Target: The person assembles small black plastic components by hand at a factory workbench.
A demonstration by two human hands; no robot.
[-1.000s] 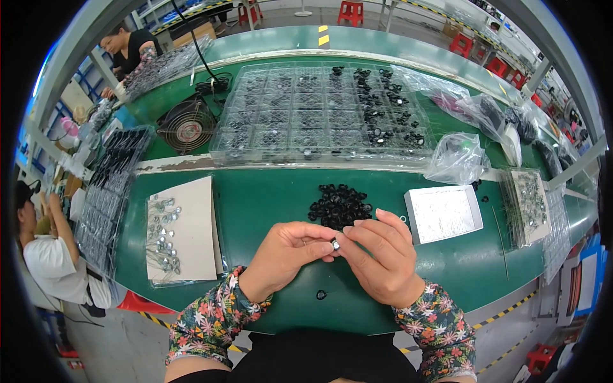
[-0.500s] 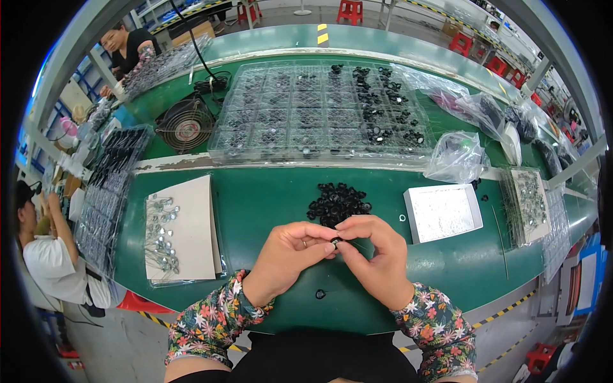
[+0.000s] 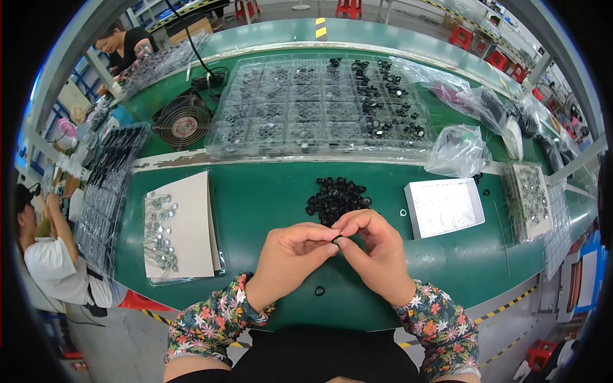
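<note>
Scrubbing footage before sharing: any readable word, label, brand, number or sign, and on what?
No readable words, brands or numbers.
Fan: hub marking, too small to read.
Small dark part in the fingers: too small to tell.
Pale card at left: no lettering visible.
Yellow-and-black marking at the top: stripes only.

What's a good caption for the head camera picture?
A bare left hand and right hand pinch a small round black part over a green tabletop, near a heap of black pieces.
</note>
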